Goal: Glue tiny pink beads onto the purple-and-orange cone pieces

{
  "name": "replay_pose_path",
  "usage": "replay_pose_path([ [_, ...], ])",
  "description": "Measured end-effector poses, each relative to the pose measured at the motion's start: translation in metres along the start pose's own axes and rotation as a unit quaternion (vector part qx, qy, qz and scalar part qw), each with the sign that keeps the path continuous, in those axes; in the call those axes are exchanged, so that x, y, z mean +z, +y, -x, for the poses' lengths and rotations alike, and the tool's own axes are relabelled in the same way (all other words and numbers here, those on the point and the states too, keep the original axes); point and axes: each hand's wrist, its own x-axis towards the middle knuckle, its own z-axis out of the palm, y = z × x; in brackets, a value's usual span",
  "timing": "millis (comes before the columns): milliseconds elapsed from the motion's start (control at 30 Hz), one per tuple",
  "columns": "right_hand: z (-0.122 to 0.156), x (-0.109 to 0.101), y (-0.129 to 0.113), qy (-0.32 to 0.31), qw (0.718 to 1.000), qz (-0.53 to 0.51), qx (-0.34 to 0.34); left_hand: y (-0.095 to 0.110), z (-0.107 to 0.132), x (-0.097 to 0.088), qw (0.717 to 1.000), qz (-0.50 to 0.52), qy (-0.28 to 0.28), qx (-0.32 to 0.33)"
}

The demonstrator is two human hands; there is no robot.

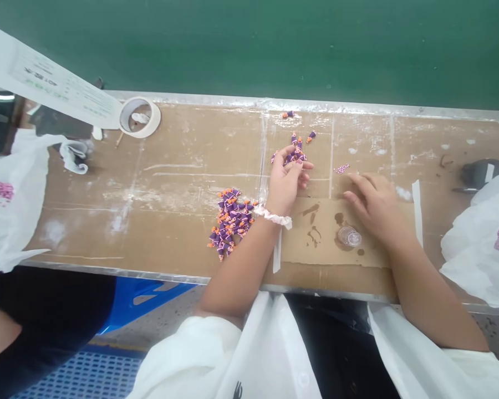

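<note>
Fingers (296, 166) (five, left hand (285, 185)) touch purple-orange pieces (294, 158).

L hand (286, 180) curled, fingers down; R hand (376, 208) palm-down, spread.

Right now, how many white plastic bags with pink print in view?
2: one bag at the left end of the brown workbench, one at the right. Others may be hidden.
</note>
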Motion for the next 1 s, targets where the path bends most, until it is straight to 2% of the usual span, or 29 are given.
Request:
replay_pose_path([
  [133,-0.006,0.003,-0.003,-0.040,0.998,0.053,0.008,0.004,0.006,-0.002,0.999,-0.002,-0.009,0.035],
  [300,-0.006,0.004,-0.005,-0.053,0.996,0.067,0.016,0.007,0.026,-0.002,0.998,-0.016,-0.047,0.049],
  [533,-0.006,0.004,0.000,-0.020,0.999,0.022,0.027,0.006,0.037,-0.001,0.994,-0.028,-0.088,0.050],
  [733,-0.007,0.006,-0.003,-0.028,0.997,0.064,0.013,0.004,0.038,-0.001,0.993,-0.036,-0.102,0.049],
  [1000,-0.007,0.007,0.003,0.037,0.999,-0.001,0.023,0.001,0.046,0.002,0.990,-0.055,-0.121,0.041],
])
